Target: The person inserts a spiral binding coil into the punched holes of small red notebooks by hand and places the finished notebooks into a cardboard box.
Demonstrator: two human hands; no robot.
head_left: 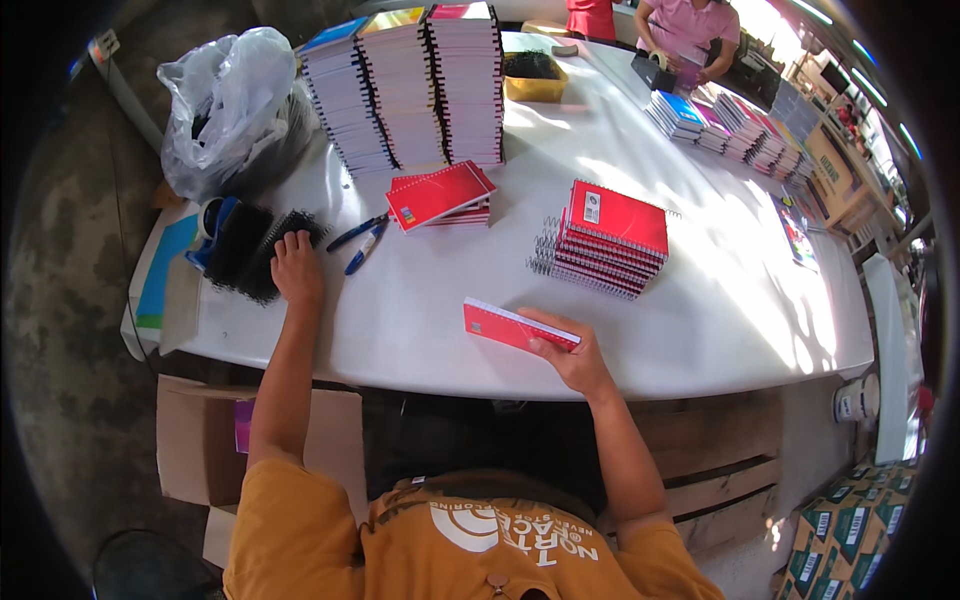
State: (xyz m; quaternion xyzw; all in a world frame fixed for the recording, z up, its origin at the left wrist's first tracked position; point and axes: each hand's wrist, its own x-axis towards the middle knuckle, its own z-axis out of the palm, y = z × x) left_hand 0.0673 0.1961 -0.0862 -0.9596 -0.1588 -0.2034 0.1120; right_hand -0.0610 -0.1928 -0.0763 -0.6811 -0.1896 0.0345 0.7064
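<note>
My right hand (570,352) grips a red-covered notebook block (515,326) by its near edge, holding it just above the front of the white table (430,310). My left hand (296,265) reaches out to the left and rests its fingers on a heap of black spiral binding coils (250,250) at the table's left end. Two blue pens (362,240) lie just right of that hand. Further right sits a stack of bound red notebooks (610,238), and a smaller red pile (442,195) lies toward the middle.
Tall stacks of unbound notebooks (410,85) stand at the back, beside a clear plastic bag (235,105). A yellow tray (533,78) sits behind them. Another person (690,30) works at the far end near more notebook piles (735,125). Cardboard boxes (200,440) stand under the table.
</note>
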